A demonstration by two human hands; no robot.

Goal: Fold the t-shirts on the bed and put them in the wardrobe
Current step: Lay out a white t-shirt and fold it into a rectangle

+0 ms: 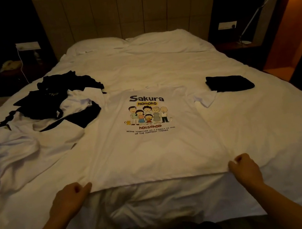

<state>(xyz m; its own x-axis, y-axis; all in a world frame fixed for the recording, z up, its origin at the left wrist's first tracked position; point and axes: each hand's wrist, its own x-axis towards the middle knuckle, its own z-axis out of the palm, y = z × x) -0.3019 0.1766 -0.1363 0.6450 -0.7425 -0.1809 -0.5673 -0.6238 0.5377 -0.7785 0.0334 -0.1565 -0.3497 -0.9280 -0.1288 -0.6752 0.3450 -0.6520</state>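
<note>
A white t-shirt (151, 149) with a cartoon family print and the word "Sakura" lies flat, print up, in the middle of the bed (267, 136). Its hem runs along the bed's near edge. My left hand (70, 198) pinches the hem's left corner. My right hand (245, 168) pinches the right corner. A folded black t-shirt (228, 83) rests to the right of the spread one. To the left, a loose pile of black and white t-shirts (45, 118) lies crumpled.
Two white pillows (127, 41) lie against the padded headboard (130, 9). A nightstand with a phone (10, 65) stands at the left. At the right are a floor lamp (259, 8) and an orange-lit niche (293, 20). No wardrobe is in view.
</note>
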